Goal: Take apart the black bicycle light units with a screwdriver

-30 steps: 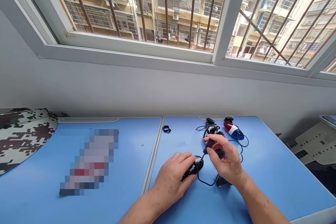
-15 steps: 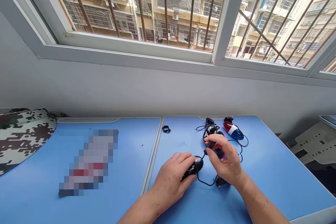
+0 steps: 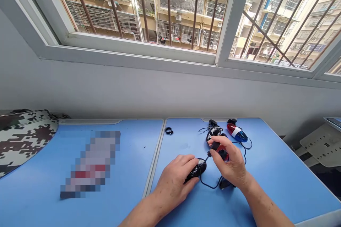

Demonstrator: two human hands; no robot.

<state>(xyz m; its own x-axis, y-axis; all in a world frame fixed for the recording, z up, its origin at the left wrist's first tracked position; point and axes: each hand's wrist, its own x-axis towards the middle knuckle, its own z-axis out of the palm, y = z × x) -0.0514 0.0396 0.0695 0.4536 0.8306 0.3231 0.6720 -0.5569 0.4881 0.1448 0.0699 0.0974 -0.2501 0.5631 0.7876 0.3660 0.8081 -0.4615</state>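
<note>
My left hand (image 3: 176, 175) is closed around a glossy black oval device (image 3: 196, 171), holding it down on the blue tabletop. In my right hand (image 3: 231, 159) a small screwdriver (image 3: 213, 147) with a black handle is gripped between thumb and fingers. Its thin shaft slants down to the far end of the device; the exact contact spot is too small to make out. From the device a black cord (image 3: 210, 186) loops right to a small black part (image 3: 225, 183), partly covered by my right forearm.
Behind my right hand lie a black patterned oval device (image 3: 212, 134) and a red, white and blue oval device (image 3: 237, 133) with cords. A black ring clamp (image 3: 168, 131) rests near the table seam. Further left are a blurred flat item (image 3: 92, 163) and camouflage cloth (image 3: 25, 138).
Both hands keep nearly the same place. The screwdriver handle has turned slightly in my right fingers; the black device stays put under my left hand.
</note>
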